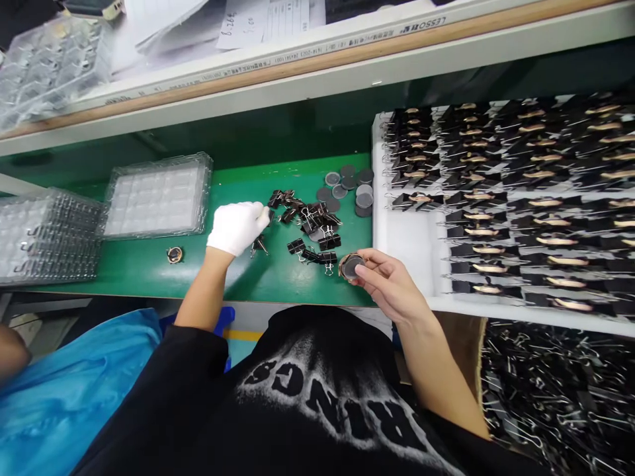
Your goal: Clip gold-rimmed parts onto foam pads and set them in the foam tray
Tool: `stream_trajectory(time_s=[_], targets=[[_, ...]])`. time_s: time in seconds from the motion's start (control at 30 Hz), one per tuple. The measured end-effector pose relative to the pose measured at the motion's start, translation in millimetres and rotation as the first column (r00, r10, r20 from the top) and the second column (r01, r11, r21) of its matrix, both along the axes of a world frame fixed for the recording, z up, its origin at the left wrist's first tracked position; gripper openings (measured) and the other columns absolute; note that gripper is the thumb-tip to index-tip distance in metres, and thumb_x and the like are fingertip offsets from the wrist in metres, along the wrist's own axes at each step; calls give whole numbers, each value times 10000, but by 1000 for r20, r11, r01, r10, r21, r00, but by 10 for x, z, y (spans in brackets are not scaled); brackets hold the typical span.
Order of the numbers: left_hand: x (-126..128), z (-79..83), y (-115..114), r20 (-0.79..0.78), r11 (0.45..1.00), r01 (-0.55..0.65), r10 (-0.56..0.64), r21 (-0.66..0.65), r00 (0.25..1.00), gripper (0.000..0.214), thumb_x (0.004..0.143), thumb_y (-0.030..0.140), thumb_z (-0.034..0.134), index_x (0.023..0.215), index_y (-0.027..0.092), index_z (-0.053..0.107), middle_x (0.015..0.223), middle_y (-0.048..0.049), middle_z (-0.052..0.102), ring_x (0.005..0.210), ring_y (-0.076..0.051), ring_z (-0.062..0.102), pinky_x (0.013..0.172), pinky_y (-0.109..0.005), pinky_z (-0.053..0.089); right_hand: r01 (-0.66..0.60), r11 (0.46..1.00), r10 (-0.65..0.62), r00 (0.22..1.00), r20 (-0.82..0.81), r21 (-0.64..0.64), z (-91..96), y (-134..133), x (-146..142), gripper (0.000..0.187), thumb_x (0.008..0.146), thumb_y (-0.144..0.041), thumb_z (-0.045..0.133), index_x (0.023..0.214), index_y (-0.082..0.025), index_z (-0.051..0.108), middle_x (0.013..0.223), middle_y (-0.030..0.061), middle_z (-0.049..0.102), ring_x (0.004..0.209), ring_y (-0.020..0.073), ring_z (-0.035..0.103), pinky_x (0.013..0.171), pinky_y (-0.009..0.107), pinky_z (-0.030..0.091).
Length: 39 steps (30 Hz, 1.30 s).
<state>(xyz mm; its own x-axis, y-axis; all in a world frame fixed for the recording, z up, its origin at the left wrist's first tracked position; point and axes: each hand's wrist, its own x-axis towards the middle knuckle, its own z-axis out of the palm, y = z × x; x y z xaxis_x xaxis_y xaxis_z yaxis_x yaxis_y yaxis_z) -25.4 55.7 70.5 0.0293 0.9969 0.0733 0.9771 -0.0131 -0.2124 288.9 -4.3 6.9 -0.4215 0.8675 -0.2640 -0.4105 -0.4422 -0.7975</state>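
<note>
My left hand (237, 228), in a white glove, is closed in a pinch over the green bench. At its fingertips shows the dark edge of a binder clip (270, 217), mostly hidden by the glove. Just below lies another black binder clip (259, 246). To the right is a loose heap of binder clips (312, 221) with silver wire handles. My bare right hand (391, 284) grips a round copper-coloured ring part with a dark disc (352, 267) on its face, thumb on the disc. Several loose grey and black discs (348, 182) lie behind the heap.
A white tray (409, 248) at right carries rows of clipped parts. Clear plastic trays (156, 195) sit at left, near a small ring part (174, 254). A box of binder clips (560, 396) stands lower right. A shelf edge (307, 59) crosses above; a person's blue sleeve (99, 390) is at left.
</note>
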Motion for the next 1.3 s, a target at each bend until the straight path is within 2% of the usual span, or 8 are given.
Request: stream_trajectory(time_s=[0.17,0.37,0.57,0.73,0.87,0.97,1.07,1.3], targets=[[254,-52,-295,511,957,151,-262,249,819,431,1025,348,431,615,216,446,560,4,535,535,-131,510,600,-299,352,-50,999,47,983,-176,-12,68,-21,-252,268,788,-373,902,989,-266,760,1418,53,680,892,127,697,698,241,548],[776,-150,-620,664,905,330,-422,268,617,391,1085,362,395,788,209,599,731,-10,670,668,-132,628,676,-279,461,26,995,-8,985,-172,100,54,46,-335,322,774,-438,905,973,-267,717,898,11,771,716,135,677,647,268,567],[1033,-244,-600,934,956,-24,-280,292,220,613,1089,587,108,1251,220,572,1194,-116,709,1005,-164,735,750,-281,583,243,898,-287,956,68,365,39,-22,-383,326,776,-457,888,926,-260,676,1015,53,762,884,203,749,843,381,637],[1261,-168,-532,859,892,-141,-356,430,369,561,1100,542,266,1011,207,707,914,-55,753,780,-143,713,665,-270,527,347,839,-413,908,75,419,85,-178,-621,333,825,-510,821,925,-265,618,975,66,741,889,223,755,806,377,640],[1278,17,-490,823,870,-83,-423,486,380,507,1104,449,347,861,201,717,829,-32,752,684,-122,675,647,-267,499,366,824,-426,903,48,433,98,-256,-646,263,870,-423,796,942,-271,594,1047,79,754,904,222,764,785,368,639],[1268,135,-413,866,892,-90,-399,442,301,501,1089,437,429,715,203,666,701,-12,695,615,-113,624,626,-268,480,406,796,-451,892,-7,448,109,-281,-657,245,892,-379,779,957,-262,574,1285,104,709,914,203,759,778,368,643],[1283,184,-284,914,913,-115,-371,391,166,534,1071,472,477,640,200,636,628,-10,644,567,-117,581,594,-285,467,489,773,-522,852,-32,404,108,-276,-709,295,895,-426,769,990,-272,536,1198,84,710,915,211,748,778,386,649],[1348,5,45,954,923,-274,-296,272,-47,610,1008,540,584,497,208,574,495,1,548,486,-114,515,549,-301,442,618,696,-671,741,26,366,28,-187,-874,354,921,-424,742,1199,-278,578,1130,74,710,1021,208,732,966,417,619]])
